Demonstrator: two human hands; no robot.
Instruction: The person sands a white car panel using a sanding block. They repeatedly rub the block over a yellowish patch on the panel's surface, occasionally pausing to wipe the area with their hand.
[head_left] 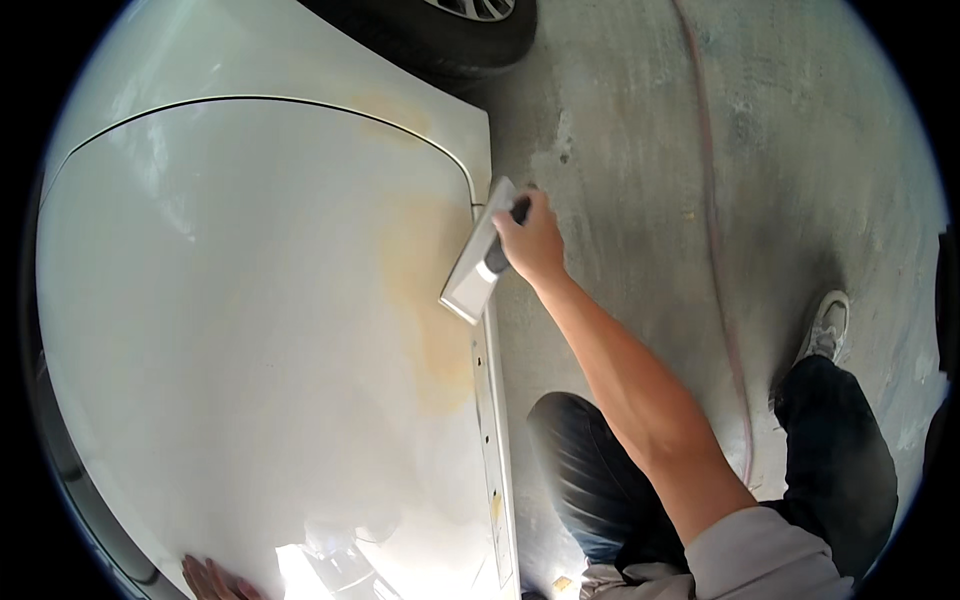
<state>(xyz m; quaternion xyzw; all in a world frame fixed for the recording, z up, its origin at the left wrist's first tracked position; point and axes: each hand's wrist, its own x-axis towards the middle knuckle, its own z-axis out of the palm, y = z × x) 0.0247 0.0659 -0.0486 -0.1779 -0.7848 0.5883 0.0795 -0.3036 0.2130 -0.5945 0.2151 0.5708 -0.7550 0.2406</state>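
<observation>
My right hand [535,240] is wrapped round the dark handle of a long, flat grey sanding block [467,290]. The block's face leans against the lower edge of a white car door [250,300], beside a yellowish patch [430,330] on the paint. At the lower left my left hand [215,582] rests on the door with its fingers outstretched, holding nothing. Only its fingers show; the remainder is cut off by the picture's edge.
A curved seam separates the door from the fender [250,60], with a tyre [440,45] beyond. Along the concrete floor [620,180] runs a reddish hose [712,230]. My bent knee [575,470] and my shoe [828,325] are to the right of the door.
</observation>
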